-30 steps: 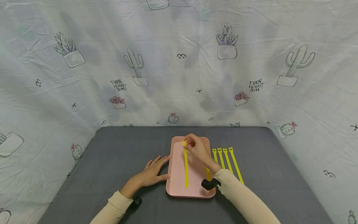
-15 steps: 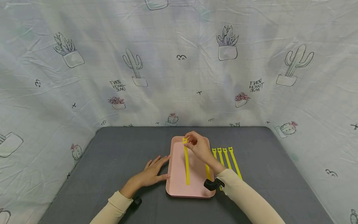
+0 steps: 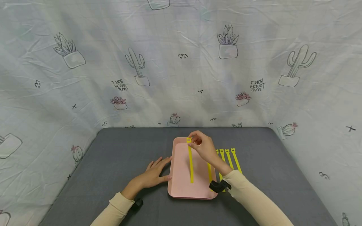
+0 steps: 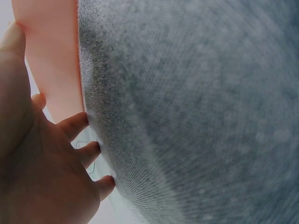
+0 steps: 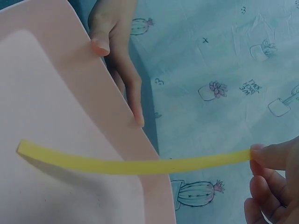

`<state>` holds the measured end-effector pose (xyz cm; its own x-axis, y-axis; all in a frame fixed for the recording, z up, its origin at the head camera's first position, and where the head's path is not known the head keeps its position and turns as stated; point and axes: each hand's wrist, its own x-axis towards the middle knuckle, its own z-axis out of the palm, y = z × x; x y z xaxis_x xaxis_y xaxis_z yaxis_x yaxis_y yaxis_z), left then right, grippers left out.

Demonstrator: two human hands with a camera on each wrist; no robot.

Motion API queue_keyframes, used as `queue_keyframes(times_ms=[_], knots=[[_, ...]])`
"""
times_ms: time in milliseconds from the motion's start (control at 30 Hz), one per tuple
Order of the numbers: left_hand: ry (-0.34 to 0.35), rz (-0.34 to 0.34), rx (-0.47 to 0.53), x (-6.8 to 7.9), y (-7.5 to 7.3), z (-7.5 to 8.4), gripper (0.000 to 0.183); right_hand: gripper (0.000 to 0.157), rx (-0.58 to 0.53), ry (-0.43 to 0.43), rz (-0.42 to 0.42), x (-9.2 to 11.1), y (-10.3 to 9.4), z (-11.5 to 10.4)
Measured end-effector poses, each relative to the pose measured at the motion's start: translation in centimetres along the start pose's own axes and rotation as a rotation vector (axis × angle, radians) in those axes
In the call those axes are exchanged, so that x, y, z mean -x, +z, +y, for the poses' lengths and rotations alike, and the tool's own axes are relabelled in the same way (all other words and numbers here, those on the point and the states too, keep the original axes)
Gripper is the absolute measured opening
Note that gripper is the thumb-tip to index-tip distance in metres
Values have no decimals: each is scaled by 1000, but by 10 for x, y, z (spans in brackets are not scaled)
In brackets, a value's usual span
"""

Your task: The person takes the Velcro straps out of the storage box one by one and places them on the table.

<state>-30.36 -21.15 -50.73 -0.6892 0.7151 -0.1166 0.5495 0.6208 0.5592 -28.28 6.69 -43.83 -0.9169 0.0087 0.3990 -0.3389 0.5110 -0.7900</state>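
Observation:
My right hand (image 3: 205,148) pinches the slotted head of a yellow strap-type cable tie (image 3: 191,163) between thumb and fingers, over the far part of a pink tray (image 3: 178,169). In the right wrist view this cable tie (image 5: 126,167) runs in a slight bend from the fingertips, its free end low over the tray floor. Another yellow cable tie (image 3: 210,172) lies along the tray's right side, partly covered by the right arm. My left hand (image 3: 150,177) rests flat with spread fingers, thumb and fingertips at the tray's left edge; the left wrist view shows them beside the pink wall (image 4: 53,56).
Several more yellow cable ties (image 3: 233,153) lie side by side on the grey table (image 3: 135,147) right of the tray, their lower parts hidden behind the right forearm. A cactus-print cloth (image 3: 181,75) hangs behind and at both sides of the table.
My right hand has lifted slightly and shifted right and away with the cable tie, whose lower end has moved up along the tray. The left hand and tray stay put.

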Motion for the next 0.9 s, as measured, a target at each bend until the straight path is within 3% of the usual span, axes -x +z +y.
queue_keyframes(times_ms=[900], knots=[[17, -3, -3, 3, -2, 1, 81, 25, -55, -73, 4, 5, -27, -27]])
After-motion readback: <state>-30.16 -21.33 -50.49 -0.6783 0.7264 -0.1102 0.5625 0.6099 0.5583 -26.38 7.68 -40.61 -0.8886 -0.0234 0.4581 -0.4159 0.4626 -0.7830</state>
